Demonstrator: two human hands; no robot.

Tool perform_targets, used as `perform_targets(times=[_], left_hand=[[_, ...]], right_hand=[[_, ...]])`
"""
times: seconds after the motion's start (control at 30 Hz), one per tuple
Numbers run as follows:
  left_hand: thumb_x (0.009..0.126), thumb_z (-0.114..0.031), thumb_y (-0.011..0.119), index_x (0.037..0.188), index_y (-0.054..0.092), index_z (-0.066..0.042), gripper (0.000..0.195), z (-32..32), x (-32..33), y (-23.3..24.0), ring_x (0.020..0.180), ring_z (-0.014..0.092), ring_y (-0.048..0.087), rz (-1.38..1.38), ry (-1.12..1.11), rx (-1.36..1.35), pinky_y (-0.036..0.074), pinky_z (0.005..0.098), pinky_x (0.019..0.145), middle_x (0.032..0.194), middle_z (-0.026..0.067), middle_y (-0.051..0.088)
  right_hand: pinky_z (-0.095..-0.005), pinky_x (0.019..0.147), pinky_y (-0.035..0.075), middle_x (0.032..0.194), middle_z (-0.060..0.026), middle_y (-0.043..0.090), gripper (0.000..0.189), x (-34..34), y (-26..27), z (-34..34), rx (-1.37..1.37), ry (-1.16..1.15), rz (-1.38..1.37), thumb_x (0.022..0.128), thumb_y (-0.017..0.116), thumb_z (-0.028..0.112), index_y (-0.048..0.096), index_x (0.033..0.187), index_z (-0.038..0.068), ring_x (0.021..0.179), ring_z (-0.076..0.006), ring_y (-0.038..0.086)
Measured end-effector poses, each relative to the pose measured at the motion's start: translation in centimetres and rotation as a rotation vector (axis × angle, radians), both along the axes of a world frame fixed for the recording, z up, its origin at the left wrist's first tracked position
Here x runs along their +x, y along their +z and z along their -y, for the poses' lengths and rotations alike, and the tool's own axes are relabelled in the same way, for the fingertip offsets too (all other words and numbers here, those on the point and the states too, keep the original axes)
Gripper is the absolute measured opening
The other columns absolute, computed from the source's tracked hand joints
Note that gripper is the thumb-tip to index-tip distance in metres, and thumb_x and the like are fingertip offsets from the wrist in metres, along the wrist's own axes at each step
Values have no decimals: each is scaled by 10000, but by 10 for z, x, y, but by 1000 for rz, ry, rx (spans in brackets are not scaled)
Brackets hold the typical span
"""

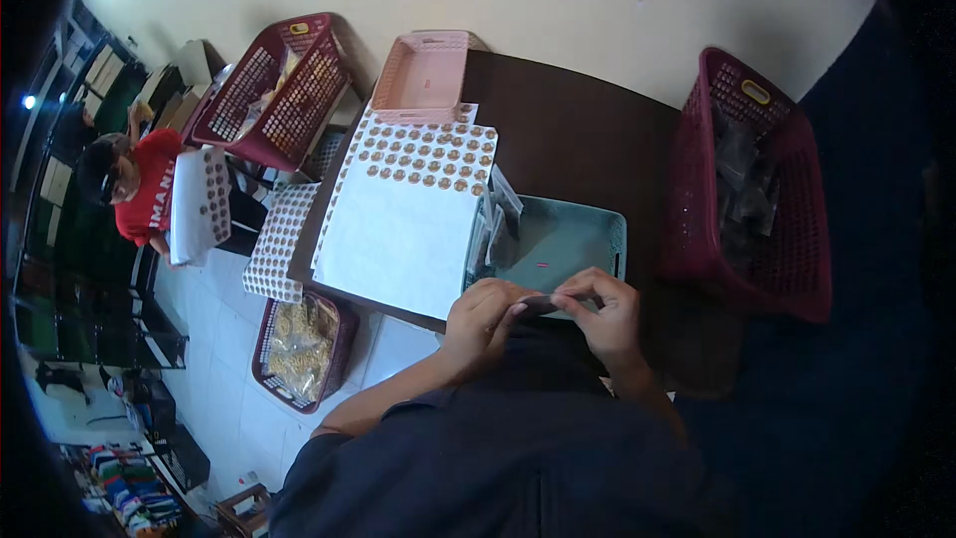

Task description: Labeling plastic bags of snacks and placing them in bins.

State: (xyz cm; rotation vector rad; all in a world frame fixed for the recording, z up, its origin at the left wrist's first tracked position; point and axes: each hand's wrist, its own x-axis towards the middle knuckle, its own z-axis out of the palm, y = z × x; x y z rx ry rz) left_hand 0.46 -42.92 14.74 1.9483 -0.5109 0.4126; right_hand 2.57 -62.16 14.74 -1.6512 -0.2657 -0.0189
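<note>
My left hand (482, 321) and my right hand (606, 314) meet close to my body, above the near edge of a green plastic tray (579, 239). Both pinch a small dark plastic pouch (539, 304) between thumbs and fingers. Several filled, dark-looking pouches (502, 235) stand on edge at the tray's left side. Left of the tray, sheets of round brown stickers (429, 153) lie on a dark brown table (575, 112); the lower part of the top sheet is bare white. A pink plastic basket (426, 78) rests at the far end, over the sheets' edge.
At the right stands a maroon basket (694, 187) with dark pouches. Another maroon basket (314, 127) is at the far left, and one with yellowish packs (302, 347) is on the floor. A person in a red shirt (153, 179) holds a sticker sheet (200, 205).
</note>
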Motion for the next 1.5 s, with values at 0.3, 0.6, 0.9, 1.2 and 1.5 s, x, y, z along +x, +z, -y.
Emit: perform_targets(times=[0.3,0.6,0.9,1.2,1.5], left_hand=[[934,-96,574,981,645,-10,120,-19,-6,-12,808,259,645,-70,-16,10,440,438,977,871,89,661],[955,-122,572,1197,540,-35,260,-31,-7,-15,1012,227,604,-342,154,-28,460,374,931,1103,111,603],[994,-224,513,1443,366,-41,506,-37,-22,-60,1305,276,449,-746,-393,-181,361,377,1083,1428,159,431],[1004,-223,516,1393,423,-39,440,-75,-18,-72,1171,205,548,-1027,-233,-111,438,333,989,1343,120,520],[981,-240,547,1369,451,-47,443,-107,-3,-122,998,225,645,-975,-156,27,489,325,888,1185,151,615]], right_hand=[[-356,699,495,774,-95,635,115,-1,4,0,-370,-8,370,742,752,6,645,781,18,786,-256,624],[-359,677,470,734,-99,591,124,-9,-15,6,-438,-36,343,784,728,30,605,779,19,758,-268,586],[-280,648,503,998,-126,594,125,-19,-54,-20,-247,101,-42,835,668,27,550,834,-14,883,-214,618],[-333,731,505,994,-154,611,149,-12,-77,-13,-348,-26,-132,814,646,10,568,927,-49,780,-228,609],[-330,664,539,938,-160,598,267,-22,-75,-54,-477,-7,19,828,645,27,579,1073,-54,752,-221,634]])
